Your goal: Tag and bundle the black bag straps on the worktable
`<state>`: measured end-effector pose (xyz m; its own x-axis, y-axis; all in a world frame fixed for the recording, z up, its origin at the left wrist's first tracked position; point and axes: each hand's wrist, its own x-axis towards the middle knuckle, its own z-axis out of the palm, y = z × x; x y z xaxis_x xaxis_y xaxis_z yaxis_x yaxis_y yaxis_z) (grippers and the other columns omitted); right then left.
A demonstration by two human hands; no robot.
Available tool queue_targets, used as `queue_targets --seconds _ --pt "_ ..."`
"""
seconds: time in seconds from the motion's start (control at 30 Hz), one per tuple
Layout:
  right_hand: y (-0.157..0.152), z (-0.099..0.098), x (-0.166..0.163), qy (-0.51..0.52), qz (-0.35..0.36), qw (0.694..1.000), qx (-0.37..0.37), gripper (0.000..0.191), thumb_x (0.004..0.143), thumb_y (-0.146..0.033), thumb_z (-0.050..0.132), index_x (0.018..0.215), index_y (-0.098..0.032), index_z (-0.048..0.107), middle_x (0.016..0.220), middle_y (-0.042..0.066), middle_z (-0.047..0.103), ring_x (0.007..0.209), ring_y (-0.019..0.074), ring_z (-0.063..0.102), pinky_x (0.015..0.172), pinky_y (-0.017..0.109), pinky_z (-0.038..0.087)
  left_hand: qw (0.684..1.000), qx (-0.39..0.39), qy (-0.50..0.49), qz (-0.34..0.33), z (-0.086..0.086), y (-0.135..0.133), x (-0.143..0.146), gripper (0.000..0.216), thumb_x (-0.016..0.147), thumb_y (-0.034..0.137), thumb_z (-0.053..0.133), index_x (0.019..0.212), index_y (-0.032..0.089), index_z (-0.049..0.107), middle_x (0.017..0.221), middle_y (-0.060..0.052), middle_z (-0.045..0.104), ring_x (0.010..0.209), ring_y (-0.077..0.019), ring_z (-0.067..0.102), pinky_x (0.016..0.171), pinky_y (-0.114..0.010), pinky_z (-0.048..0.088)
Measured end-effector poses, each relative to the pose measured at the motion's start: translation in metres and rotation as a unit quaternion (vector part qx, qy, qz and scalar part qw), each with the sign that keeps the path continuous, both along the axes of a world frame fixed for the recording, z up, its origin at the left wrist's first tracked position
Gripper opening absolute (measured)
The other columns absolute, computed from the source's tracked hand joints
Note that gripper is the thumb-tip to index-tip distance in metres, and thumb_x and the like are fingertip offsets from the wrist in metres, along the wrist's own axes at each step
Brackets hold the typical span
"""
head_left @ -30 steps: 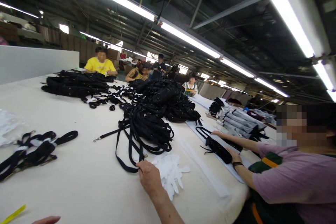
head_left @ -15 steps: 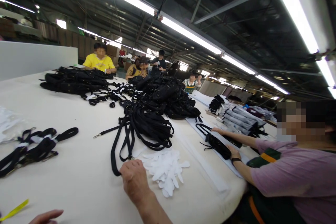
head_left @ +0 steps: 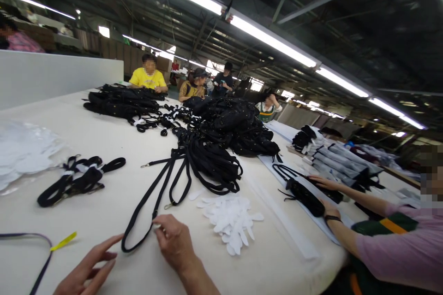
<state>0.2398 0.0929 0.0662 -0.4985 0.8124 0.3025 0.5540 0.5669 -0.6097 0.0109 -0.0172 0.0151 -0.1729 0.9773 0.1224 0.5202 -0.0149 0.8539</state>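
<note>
A long black strap (head_left: 129,226) runs from the bundle of black straps (head_left: 214,166) toward me and bends into a loop near the table's front. At that loop's right side, my right hand (head_left: 175,242) is closed in a pinch on the strap, close to a small metal fitting. My left hand (head_left: 90,267) is open with fingers stretched out, its index fingertip at or just beside the loop's left edge; contact is unclear. White leaf-shaped pieces (head_left: 230,221) lie heaped right of my right hand. A small metal clip (head_left: 168,206) ends another strap nearby.
Tied black straps (head_left: 81,177) and a clear bag of white pieces (head_left: 26,152) lie left. A dark cord with a yellow tag (head_left: 64,242) is front left. Black bags (head_left: 228,122) are piled farther back. At right, a co-worker's hands (head_left: 327,209) handle a black bag (head_left: 304,196).
My right hand has drawn the strap toward me, widening its loop. My left hand has come farther into view, up to the loop. The view has turned left.
</note>
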Motion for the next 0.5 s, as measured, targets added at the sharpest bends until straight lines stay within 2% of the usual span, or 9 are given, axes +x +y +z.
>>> queue_targets --seconds 0.07,0.13,0.2,0.3,0.4,0.5 --pt "0.017 0.005 0.005 -0.008 -0.049 0.999 -0.007 0.038 0.085 -0.012 0.057 0.118 -0.028 0.064 0.128 0.000 0.067 0.115 0.0131 0.065 0.101 0.024 0.049 0.997 0.023 0.055 -0.049 0.006 0.006 0.013 0.047 0.093 0.045 0.051 0.140 0.041 0.048 0.149 0.002 0.055 0.111 -0.0196 0.070 0.088 -0.026 0.061" --pt "0.032 0.007 0.009 -0.064 -0.080 0.995 -0.017 0.047 0.083 -0.011 0.056 0.127 -0.028 0.060 0.142 0.003 0.058 0.120 0.0162 0.063 0.104 0.029 0.050 0.989 0.027 0.122 -0.076 0.009 0.012 0.025 0.048 0.094 0.038 0.049 0.142 0.043 0.047 0.155 0.004 0.047 0.117 -0.0187 0.067 0.093 -0.026 0.059" --pt "0.042 0.008 0.012 -0.134 -0.090 0.987 -0.021 0.049 0.083 -0.013 0.056 0.129 -0.029 0.058 0.141 0.002 0.059 0.116 0.0186 0.065 0.099 0.032 0.053 0.982 0.009 0.173 -0.070 0.009 0.016 0.033 0.051 0.094 0.032 0.046 0.144 0.043 0.045 0.152 0.004 0.051 0.124 -0.0195 0.063 0.099 -0.031 0.057" --pt "0.046 0.007 0.016 -0.198 -0.109 0.974 -0.004 0.039 0.084 -0.017 0.055 0.120 -0.031 0.061 0.129 0.000 0.066 0.106 0.0200 0.068 0.089 0.033 0.056 0.978 -0.024 0.196 -0.063 0.009 0.016 0.035 0.050 0.094 0.032 0.045 0.144 0.040 0.046 0.138 0.003 0.064 0.120 -0.0197 0.065 0.098 -0.033 0.057" --pt "0.040 0.004 0.019 -0.217 -0.127 0.968 0.028 0.040 0.084 -0.015 0.055 0.121 -0.030 0.061 0.137 0.002 0.061 0.107 0.0198 0.068 0.085 0.031 0.056 0.978 -0.058 0.186 -0.076 0.006 0.010 0.028 0.043 0.093 0.038 0.047 0.134 0.040 0.058 0.130 0.004 0.069 0.119 -0.0209 0.065 0.099 -0.032 0.056" --pt "0.031 -0.001 0.018 -0.209 -0.084 0.971 0.083 0.043 0.088 -0.011 0.050 0.126 -0.032 0.058 0.139 0.001 0.060 0.111 0.0191 0.065 0.087 0.031 0.055 0.977 -0.091 0.160 -0.105 -0.002 0.001 0.020 0.038 0.090 0.048 0.050 0.123 0.043 0.066 0.125 0.006 0.072 0.119 -0.0231 0.065 0.101 -0.033 0.056"
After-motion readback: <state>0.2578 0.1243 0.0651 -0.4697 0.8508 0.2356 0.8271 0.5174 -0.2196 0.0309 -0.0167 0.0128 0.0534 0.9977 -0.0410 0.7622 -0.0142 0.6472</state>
